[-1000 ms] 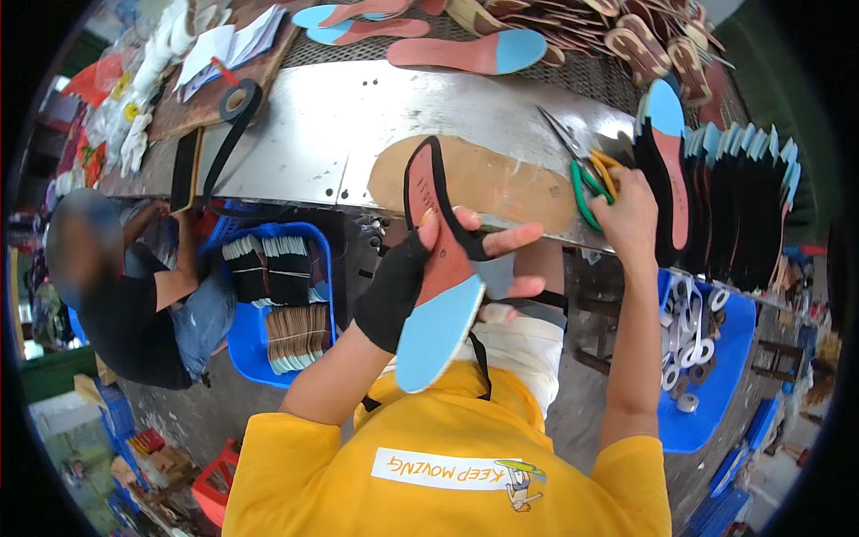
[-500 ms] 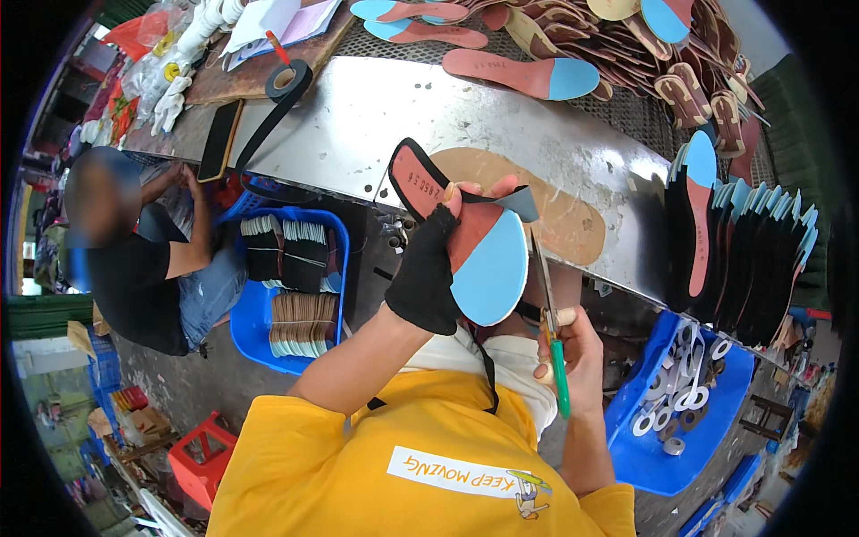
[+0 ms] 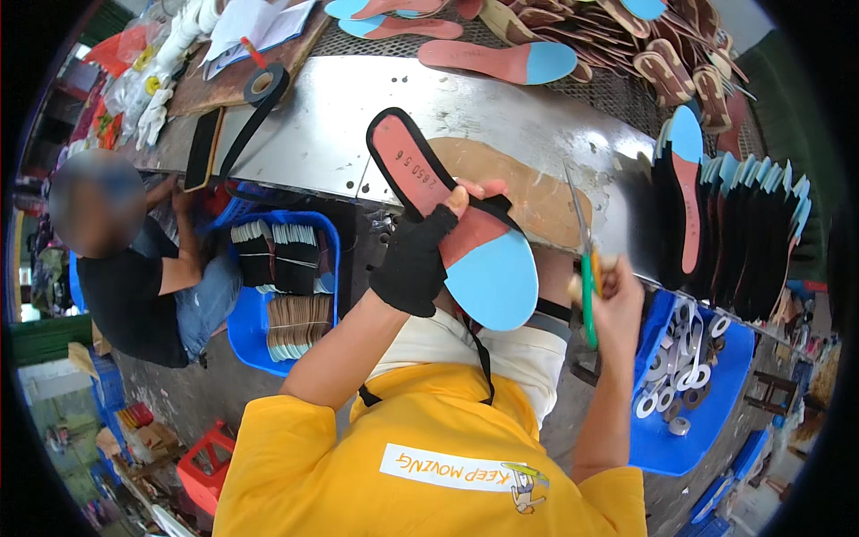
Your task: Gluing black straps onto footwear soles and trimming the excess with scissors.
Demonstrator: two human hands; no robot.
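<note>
Where the steel counter (image 3: pixel 322 134) runs across the view, a blue crate (image 3: pixel 255 327) sits below its near edge, holding rows of dark and tan flat pieces stacked on edge, beside a seated person (image 3: pixel 134 277). To the right a shallower blue tray (image 3: pixel 707 394) holds loose white rings. A row of black insoles (image 3: pixel 752 233) stands on edge at the counter's right end. The left hand (image 3: pixel 420 259), in a black fingerless glove, is closed around a red and light-blue insole (image 3: pixel 456 242), held tilted above the counter's edge. The right hand (image 3: pixel 613 291) grips green-handled scissors (image 3: pixel 586 264), blades pointing up just right of the insole.
</note>
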